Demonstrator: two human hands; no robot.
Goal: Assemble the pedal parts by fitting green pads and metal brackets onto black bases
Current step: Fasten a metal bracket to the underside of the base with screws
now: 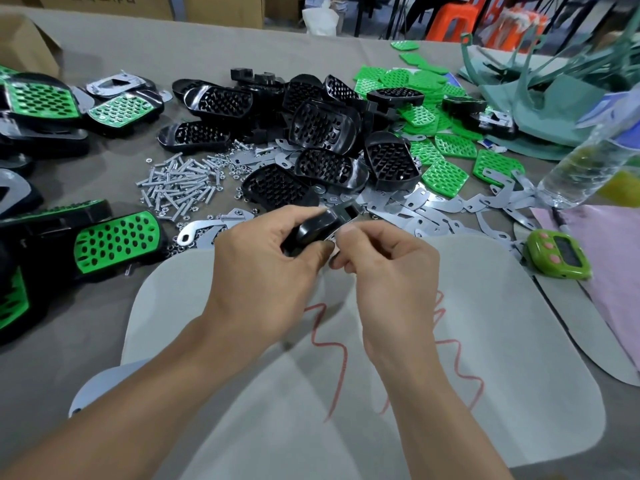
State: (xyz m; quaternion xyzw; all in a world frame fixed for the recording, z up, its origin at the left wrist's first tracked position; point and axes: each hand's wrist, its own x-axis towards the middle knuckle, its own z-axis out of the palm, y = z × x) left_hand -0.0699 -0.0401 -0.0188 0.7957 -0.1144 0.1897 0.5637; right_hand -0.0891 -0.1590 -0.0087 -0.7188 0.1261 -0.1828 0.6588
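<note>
Black base (320, 228) gripped in the left hand (263, 271), right hand (391, 271) fingers pinching metal bracket (332, 240) against it.

Glossy black plastic bases (322, 124), shiny metal brackets (429, 202), matt grey cloth table (207, 53).

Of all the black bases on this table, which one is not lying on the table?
The black base gripped by the left hand, with the right hand pinching its edge; all the others lie in the pile behind.
</note>
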